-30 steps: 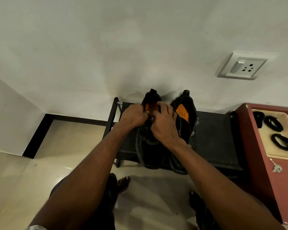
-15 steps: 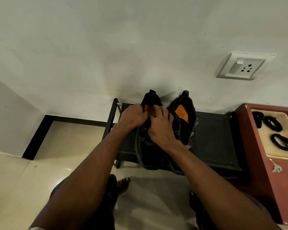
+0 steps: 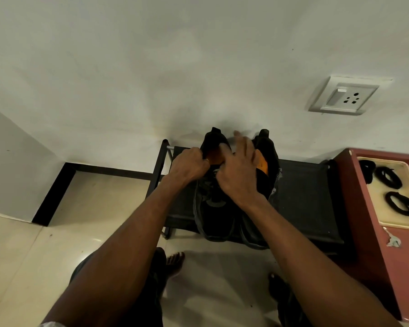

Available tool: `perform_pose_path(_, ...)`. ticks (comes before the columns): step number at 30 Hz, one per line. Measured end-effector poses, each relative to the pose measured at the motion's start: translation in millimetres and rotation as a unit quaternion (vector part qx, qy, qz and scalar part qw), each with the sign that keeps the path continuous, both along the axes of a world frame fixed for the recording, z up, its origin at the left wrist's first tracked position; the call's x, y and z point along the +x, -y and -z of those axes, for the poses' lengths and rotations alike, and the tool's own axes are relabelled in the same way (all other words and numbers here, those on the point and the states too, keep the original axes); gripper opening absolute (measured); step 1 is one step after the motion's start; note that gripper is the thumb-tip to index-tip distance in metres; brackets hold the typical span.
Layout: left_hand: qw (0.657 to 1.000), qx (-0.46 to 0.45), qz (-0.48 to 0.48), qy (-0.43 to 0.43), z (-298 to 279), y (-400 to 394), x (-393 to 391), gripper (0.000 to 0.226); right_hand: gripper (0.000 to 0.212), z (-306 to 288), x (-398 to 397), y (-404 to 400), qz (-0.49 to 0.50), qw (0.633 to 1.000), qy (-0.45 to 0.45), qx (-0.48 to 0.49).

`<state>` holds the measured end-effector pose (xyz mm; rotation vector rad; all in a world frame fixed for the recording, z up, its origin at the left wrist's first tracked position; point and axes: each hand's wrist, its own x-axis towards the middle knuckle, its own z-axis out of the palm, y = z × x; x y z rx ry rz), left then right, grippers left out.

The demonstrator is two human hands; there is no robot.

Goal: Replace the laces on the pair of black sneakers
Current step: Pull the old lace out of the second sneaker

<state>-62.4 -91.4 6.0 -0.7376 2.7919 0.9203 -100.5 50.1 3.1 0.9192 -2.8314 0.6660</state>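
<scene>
The pair of black sneakers stands side by side on a low black shoe rack (image 3: 305, 192) against the wall, toes toward the person. Work is on the left sneaker (image 3: 214, 208); the right sneaker (image 3: 266, 156) waits just beside it, touching or nearly so.

To do this step well, one hand should steady the collar while the other draws the lace out eyelet by eyelet, from the top down — pulling straight along the eyelet row rather than yanking sideways, so the tongue does not bunch.

The left hand (image 3: 189, 165) is curled tight at the shoe's collar, gripping its edge beside the orange lining. The right hand (image 3: 237, 175) lies over the tongue area with fingers lifted and spread; they are blurred, so whether they pinch a lace I cannot tell.

Coiled black laces (image 3: 401, 204) lie on a mat on the red cabinet (image 3: 387, 267) to the right, well apart from the sneakers.
</scene>
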Motion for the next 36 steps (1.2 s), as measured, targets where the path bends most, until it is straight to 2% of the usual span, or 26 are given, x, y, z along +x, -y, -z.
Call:
perform_pose_path(3, 1.000, -0.001, 0.003, -0.003, 1, -1, -1, 0.027, 0.045, 14, 6, 1, -0.082, 0.992, 0.002, 0.100)
perform_pose_path(5, 1.000, -0.002, 0.001, -0.005, 0, -1, -1, 0.029, 0.038, 19, 6, 0, -0.091, 0.990, -0.001, 0.104)
perform_pose_path(7, 1.000, 0.003, -0.003, 0.000, 1, 0, -2, 0.028, 0.023, 14, 0, 0, -0.070, 0.997, -0.015, 0.036)
perform_pose_path(9, 1.000, 0.003, -0.007, 0.004, 1, 0, -2, 0.028, 0.019, 1, -11, -1, 0.027, 0.994, -0.017, -0.101)
perform_pose_path(11, 1.000, -0.004, -0.007, 0.003, 3, 0, -3, 0.030, 0.018, -11, -22, -8, 0.134, 0.964, -0.001, -0.231)
perform_pose_path(13, 1.000, -0.009, -0.005, 0.003, 5, 0, -4, 0.030, 0.018, -17, -26, -10, 0.190, 0.938, -0.004, -0.292)
perform_pose_path(15, 1.000, -0.015, -0.007, 0.002, 6, -1, -5, 0.030, 0.028, -17, -21, -8, 0.177, 0.953, -0.022, -0.244)
perform_pose_path(18, 1.000, -0.022, -0.009, 0.004, 3, -2, -4, 0.031, 0.060, -6, -9, -3, 0.013, 0.998, -0.036, -0.056)
perform_pose_path(20, 1.000, -0.017, -0.002, 0.010, 1, -2, -4, 0.023, 0.057, 3, -3, 1, -0.084, 0.996, -0.015, 0.038)
perform_pose_path(23, 1.000, -0.014, 0.000, 0.009, 1, -2, -4, 0.020, 0.041, 15, 2, 0, -0.117, 0.987, 0.004, 0.107)
perform_pose_path(26, 1.000, -0.007, -0.001, 0.006, 2, -2, -4, 0.024, 0.025, 10, -3, 0, -0.096, 0.993, -0.017, 0.062)
perform_pose_path(28, 1.000, -0.007, -0.008, 0.006, 2, -2, -4, 0.031, 0.016, 0, -11, -1, -0.026, 0.998, -0.034, -0.053)
perform_pose_path(30, 1.000, -0.015, -0.011, 0.011, 4, -2, -5, 0.031, 0.016, -14, -22, -4, 0.088, 0.964, -0.056, -0.245)
perform_pose_path(32, 1.000, -0.017, -0.013, 0.015, 5, -3, -5, 0.031, 0.014, -23, -36, -12, 0.186, 0.909, -0.064, -0.369)
perform_pose_path(33, 1.000, -0.016, -0.013, 0.015, 4, -3, -5, 0.032, 0.016, -27, -39, -16, 0.216, 0.898, -0.061, -0.377)
perform_pose_path(34, 1.000, -0.013, -0.014, 0.013, 4, -4, -5, 0.033, 0.026, -29, -39, -18, 0.235, 0.905, -0.061, -0.350)
perform_pose_path(36, 1.000, -0.011, -0.015, 0.010, 3, -6, -5, 0.031, 0.051, -30, -31, -18, 0.192, 0.947, -0.052, -0.252)
